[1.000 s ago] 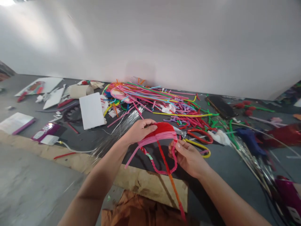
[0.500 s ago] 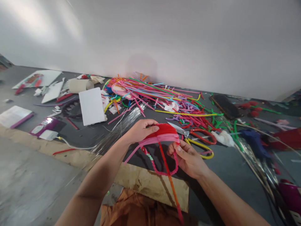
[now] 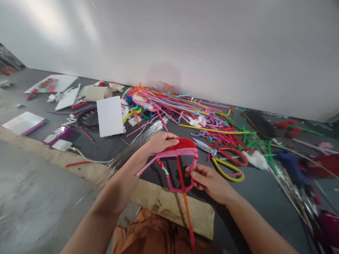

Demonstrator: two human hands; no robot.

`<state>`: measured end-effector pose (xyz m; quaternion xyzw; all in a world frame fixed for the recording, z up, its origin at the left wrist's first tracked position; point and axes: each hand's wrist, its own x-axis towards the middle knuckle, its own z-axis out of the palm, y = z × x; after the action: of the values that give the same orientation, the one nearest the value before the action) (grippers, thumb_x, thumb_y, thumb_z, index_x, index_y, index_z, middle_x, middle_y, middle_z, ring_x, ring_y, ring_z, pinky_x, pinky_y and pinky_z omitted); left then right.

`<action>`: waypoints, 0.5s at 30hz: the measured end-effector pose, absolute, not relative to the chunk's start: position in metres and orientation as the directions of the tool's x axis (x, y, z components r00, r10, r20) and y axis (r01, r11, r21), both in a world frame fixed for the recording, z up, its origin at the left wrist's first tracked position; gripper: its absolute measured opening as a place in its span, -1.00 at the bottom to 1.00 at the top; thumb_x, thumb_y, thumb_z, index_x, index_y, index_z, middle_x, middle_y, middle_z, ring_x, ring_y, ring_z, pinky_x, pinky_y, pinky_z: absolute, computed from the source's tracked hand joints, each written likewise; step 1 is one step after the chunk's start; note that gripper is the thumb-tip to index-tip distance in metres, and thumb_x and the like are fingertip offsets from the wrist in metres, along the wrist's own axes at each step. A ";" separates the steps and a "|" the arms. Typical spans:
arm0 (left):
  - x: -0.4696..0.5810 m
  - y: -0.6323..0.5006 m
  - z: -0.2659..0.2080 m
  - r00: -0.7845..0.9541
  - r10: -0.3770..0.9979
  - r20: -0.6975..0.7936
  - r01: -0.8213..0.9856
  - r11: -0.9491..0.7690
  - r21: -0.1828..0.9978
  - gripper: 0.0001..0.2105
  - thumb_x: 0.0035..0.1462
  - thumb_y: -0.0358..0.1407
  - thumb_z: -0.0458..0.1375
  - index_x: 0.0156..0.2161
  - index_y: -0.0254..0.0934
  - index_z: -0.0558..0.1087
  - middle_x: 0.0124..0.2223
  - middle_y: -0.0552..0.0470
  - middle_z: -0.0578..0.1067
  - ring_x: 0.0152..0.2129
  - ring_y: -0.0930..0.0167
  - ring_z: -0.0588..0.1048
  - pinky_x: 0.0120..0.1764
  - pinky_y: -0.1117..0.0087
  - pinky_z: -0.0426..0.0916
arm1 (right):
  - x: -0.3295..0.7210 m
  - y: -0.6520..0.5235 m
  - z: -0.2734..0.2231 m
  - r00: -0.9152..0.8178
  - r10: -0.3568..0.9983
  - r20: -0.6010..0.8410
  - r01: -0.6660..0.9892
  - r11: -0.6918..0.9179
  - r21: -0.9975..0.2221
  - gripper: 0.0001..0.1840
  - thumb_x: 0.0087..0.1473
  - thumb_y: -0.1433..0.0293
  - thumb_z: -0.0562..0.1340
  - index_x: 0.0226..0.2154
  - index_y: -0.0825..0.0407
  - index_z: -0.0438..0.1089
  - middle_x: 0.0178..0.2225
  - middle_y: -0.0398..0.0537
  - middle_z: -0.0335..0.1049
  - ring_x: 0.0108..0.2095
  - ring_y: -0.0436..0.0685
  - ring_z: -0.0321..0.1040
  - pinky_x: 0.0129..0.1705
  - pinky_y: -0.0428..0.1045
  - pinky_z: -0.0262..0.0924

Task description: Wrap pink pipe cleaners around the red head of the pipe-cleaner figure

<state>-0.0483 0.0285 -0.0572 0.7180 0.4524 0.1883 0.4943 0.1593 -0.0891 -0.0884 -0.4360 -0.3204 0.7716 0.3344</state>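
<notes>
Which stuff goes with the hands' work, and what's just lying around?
Seems to belong:
red-and-pink fuzzy piece in left hand
its twisted loop in right hand
fuzzy stems
perhaps scissors

Probably lying about:
white rectangular slab
black phone-like thing
beige roll

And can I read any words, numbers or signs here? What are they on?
None can be read.
Shiny purple object with pale patches: too blurred to tell.
Flat white-topped block with purple side: too blurred to tell.
White rectangular card: no writing visible.
</notes>
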 end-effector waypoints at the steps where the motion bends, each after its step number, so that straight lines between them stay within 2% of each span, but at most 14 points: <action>1: -0.048 0.028 -0.058 0.526 0.831 -0.179 0.456 -0.098 0.884 -0.64 0.05 -0.08 0.10 -0.19 -0.32 0.52 -0.26 0.05 0.56 -0.33 0.38 0.47 -0.24 0.44 0.29 | 0.158 -0.090 -0.088 -0.397 0.795 -0.459 -0.234 -0.571 -0.787 -0.65 -0.13 0.18 0.37 -0.35 0.08 0.41 -0.43 -0.13 0.36 -0.62 -0.15 0.05 -0.61 -0.16 -0.06; 4: -0.047 0.028 -0.060 0.533 0.825 -0.187 0.449 -0.088 0.889 -0.65 0.04 -0.10 0.12 -0.18 -0.32 0.52 -0.23 0.04 0.57 -0.31 0.38 0.47 -0.21 0.43 0.29 | 0.158 -0.090 -0.089 -0.414 0.797 -0.441 -0.227 -0.559 -0.798 -0.67 -0.14 0.18 0.37 -0.42 0.09 0.40 -0.46 -0.13 0.37 -0.62 -0.15 0.07 -0.60 -0.17 -0.04; 8: -0.048 0.029 -0.061 0.538 0.821 -0.189 0.462 -0.100 0.881 -0.66 0.05 -0.10 0.11 -0.19 -0.30 0.53 -0.22 0.04 0.57 -0.31 0.38 0.47 -0.22 0.43 0.29 | 0.160 -0.088 -0.090 -0.417 0.784 -0.461 -0.195 -0.572 -0.797 -0.66 -0.15 0.19 0.38 -0.36 0.09 0.43 -0.42 -0.11 0.39 -0.60 -0.14 0.12 -0.57 -0.16 0.03; 11: -0.049 0.029 -0.059 0.544 0.816 -0.197 0.470 -0.102 0.877 -0.68 0.06 -0.11 0.11 -0.20 -0.30 0.53 -0.20 0.04 0.56 -0.31 0.38 0.47 -0.22 0.44 0.29 | 0.161 -0.087 -0.090 -0.361 0.806 -0.469 -0.246 -0.568 -0.786 -0.64 -0.13 0.18 0.36 -0.31 0.07 0.42 -0.40 -0.12 0.37 -0.56 -0.12 0.17 -0.57 -0.16 0.06; 15: -0.048 0.028 -0.058 0.580 0.792 -0.190 0.449 -0.115 0.886 -0.68 0.07 -0.11 0.10 -0.22 -0.31 0.53 -0.22 0.02 0.57 -0.29 0.38 0.47 -0.22 0.45 0.28 | 0.162 -0.085 -0.091 -0.309 0.841 -0.444 -0.317 -0.531 -0.786 -0.71 -0.09 0.20 0.35 -0.41 0.07 0.39 -0.49 -0.19 0.28 -0.54 -0.12 0.16 -0.57 -0.18 0.04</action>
<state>-0.0480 0.0276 -0.0583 0.7276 0.4263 0.1683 0.5105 0.1615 -0.0854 -0.0910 -0.4449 -0.2949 0.7532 0.3844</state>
